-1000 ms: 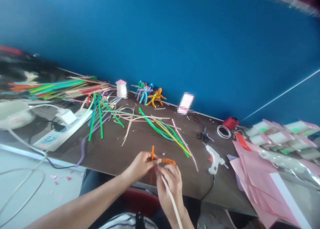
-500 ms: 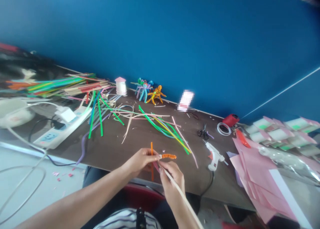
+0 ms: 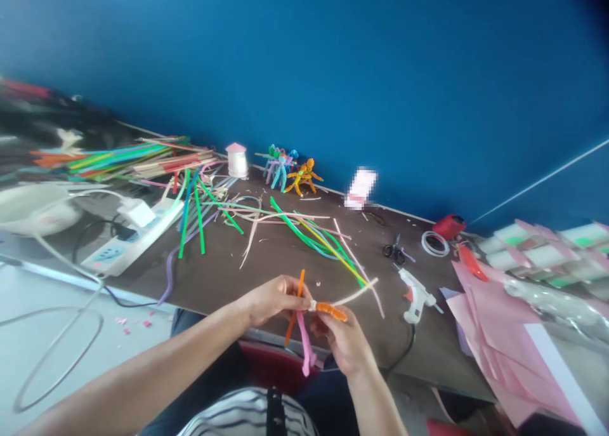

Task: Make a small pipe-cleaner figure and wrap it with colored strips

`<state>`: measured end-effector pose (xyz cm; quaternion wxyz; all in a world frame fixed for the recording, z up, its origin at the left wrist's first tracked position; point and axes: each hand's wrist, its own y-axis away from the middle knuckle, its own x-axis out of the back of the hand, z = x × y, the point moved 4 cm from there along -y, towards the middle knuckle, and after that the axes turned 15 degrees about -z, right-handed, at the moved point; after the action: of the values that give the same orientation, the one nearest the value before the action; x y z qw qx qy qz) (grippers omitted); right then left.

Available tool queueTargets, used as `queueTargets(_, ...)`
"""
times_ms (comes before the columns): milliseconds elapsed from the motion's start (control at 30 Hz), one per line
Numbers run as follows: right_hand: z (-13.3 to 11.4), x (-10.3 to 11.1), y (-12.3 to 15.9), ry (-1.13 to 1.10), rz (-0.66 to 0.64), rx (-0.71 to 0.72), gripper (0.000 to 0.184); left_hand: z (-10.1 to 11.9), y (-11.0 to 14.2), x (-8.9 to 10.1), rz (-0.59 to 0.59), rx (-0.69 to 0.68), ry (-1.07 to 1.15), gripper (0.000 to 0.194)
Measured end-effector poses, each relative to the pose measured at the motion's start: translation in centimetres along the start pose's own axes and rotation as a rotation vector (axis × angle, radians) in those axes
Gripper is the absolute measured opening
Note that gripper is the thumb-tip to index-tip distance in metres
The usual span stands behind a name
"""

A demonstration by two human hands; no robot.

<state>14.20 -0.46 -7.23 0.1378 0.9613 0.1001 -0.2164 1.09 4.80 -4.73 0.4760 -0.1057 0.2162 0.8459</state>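
My left hand (image 3: 281, 297) pinches a small pipe cleaner figure above the table's front edge. From this grip an orange pipe cleaner (image 3: 301, 285) sticks out upward and downward. A pink pipe cleaner piece (image 3: 306, 344) hangs below the fingers, and a white wrap (image 3: 313, 305) sits beside an orange coiled part (image 3: 332, 310) pointing right. My right hand (image 3: 349, 344) is closed at the coiled part. Past its fingers a long white pipe cleaner (image 3: 356, 292) runs up and right; the fingertips partly hide where it meets the figure.
Loose pipe cleaners (image 3: 314, 239) lie ahead, with finished figures (image 3: 304, 177) by the wall. Scissors (image 3: 394, 251), a glue gun (image 3: 416, 293) and pink sheets (image 3: 499, 341) are to the right. A power strip (image 3: 128, 242) with cords is on the left.
The white pipe cleaner has swung from trailing down past my right wrist to pointing away, up and right. My right hand has turned and moved right; the pink piece now hangs in view.
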Motion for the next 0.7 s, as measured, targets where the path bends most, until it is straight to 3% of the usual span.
queueTargets(167,-0.5,-0.4,-0.3,-0.024,-0.163,-0.153,0.028,1.2,0.1,-0.1,0.013,-0.022,-0.194,0.011)
queueTargets(267,-0.7,-0.5,-0.4,-0.035,-0.183,-0.206,0.03,1.6,0.3,-0.1,0.036,-0.017,-0.331,0.009)
queueTargets(467,-1.4,-0.5,-0.1,-0.022,-0.179,-0.186,0.021,1.8,0.4,-0.6,0.031,-0.025,-0.516,0.011)
queueTargets(700,-2.7,-0.8,-0.3,0.133,-0.199,-0.133,0.012,2.7,0.8,-1.1,0.131,-0.036,-0.733,0.007)
